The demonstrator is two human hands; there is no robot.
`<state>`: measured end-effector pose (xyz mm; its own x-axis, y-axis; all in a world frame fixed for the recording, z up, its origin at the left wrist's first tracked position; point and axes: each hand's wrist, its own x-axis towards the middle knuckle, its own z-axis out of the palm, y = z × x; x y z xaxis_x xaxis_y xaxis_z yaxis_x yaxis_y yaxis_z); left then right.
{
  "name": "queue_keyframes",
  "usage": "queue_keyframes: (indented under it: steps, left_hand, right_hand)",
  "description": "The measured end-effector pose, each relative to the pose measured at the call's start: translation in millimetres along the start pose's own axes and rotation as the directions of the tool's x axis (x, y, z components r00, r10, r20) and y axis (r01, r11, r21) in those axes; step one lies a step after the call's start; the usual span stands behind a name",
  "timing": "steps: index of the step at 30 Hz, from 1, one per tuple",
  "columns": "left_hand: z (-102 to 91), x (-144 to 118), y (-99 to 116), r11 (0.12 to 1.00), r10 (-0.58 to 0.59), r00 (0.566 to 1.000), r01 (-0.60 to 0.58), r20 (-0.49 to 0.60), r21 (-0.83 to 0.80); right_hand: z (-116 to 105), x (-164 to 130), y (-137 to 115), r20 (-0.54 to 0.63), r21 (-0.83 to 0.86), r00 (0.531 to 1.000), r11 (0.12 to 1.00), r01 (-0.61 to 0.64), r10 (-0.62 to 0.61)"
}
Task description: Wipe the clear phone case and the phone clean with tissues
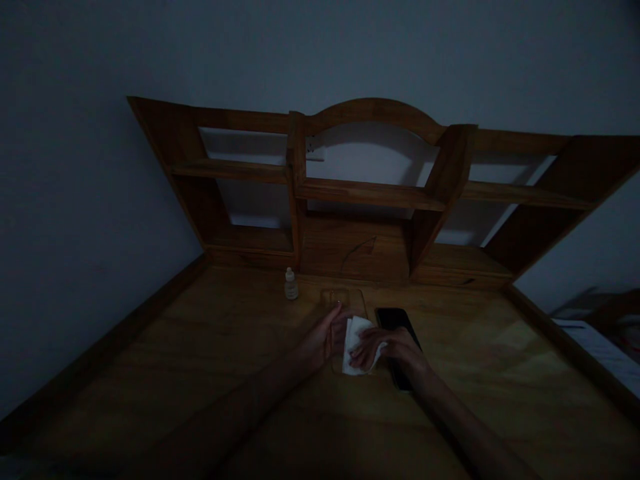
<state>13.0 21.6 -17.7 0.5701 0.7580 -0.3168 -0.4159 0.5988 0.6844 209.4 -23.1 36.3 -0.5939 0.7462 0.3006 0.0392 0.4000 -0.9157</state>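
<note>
Holding: both hands meet over the middle of the wooden desk (200, 373), with a folded white tissue (354, 343) between them.
Left hand: the left hand (325, 340) is curled, fingers bent round the left edge of the tissue; it looks to grip both the tissue and something under it, though the dim light hides the exact grip.
Right hand: the right hand (395, 350) lies flat-ish over the tissue's right side, fingertips pressing on the white fold, so it is closed down on the tissue and not spread wide.
Clear case: a transparent phone case (340, 298) shows faintly just beyond the hands, its long axis running near to far; its near end disappears under the left hand and the tissue.
Phone: a dark smartphone (395, 320) lies just to the right of the case, long axis also near to far, its near part hidden under the right hand and wrist.
Bottle: a small dropper bottle (291, 285) stands upright to the far left of the hands, apart from the case, nearer the left hand.
Key relation: the tissue sits over the near end of the case, directly between the two hands, the left hand on its edge.
Backdrop: a wooden shelf unit (370, 193) rises at the far edge of the desk.
</note>
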Motion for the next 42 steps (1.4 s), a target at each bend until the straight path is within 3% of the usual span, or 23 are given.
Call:
queue_keyframes:
  steps: [3, 7, 15, 18, 21, 29, 37, 42]
  left_hand:
    - [4.4, -7, 6, 0.998, -0.01, 1.0, 0.011, -0.028, 0.065]
    - [8.6, -10, 11, 0.994, -0.03, 0.999, 0.032, -0.015, 0.103]
    - [12.8, -11, 6, 0.984, -0.098, 0.995, 0.098, -0.007, 0.15]
    - [16.9, -16, 6, 0.967, -0.096, 0.995, 0.084, 0.039, 0.241]
    - [20.1, -20, 7, 0.953, -0.06, 0.998, 0.051, 0.021, 0.297]
    - [15.1, -18, 6, 0.98, -0.045, 0.998, 0.035, 0.045, 0.198]
    - [6.9, -5, 3, 0.999, -0.034, 0.995, 0.033, -0.098, -0.004]
    - [5.0, 3, 1, 0.991, -0.05, 0.998, 0.044, -0.047, -0.128]
  right_hand:
    - [-1, -1, 3, 0.007, 0.094, 1.0, 0.995, 0.021, -0.022]
    - [0, -5, 5, -0.079, 0.113, 0.997, 0.993, 0.028, -0.019]
    - [-7, -9, 13, -0.292, -0.105, 0.95, 0.991, 0.079, -0.106]
    - [-9, -11, 16, -0.327, -0.289, 0.933, 0.956, 0.053, -0.151]
    - [-8, -11, 18, -0.338, -0.403, 0.923, 0.914, 0.032, -0.181]
    - [-1, -4, 21, -0.262, -0.457, 0.96, 0.889, -0.032, -0.101]
    - [7, -2, 9, -0.039, -0.399, 0.988, 0.909, 0.121, -0.148]
    - [10, -3, 11, 0.001, -0.393, 0.984, 0.905, 0.163, -0.176]
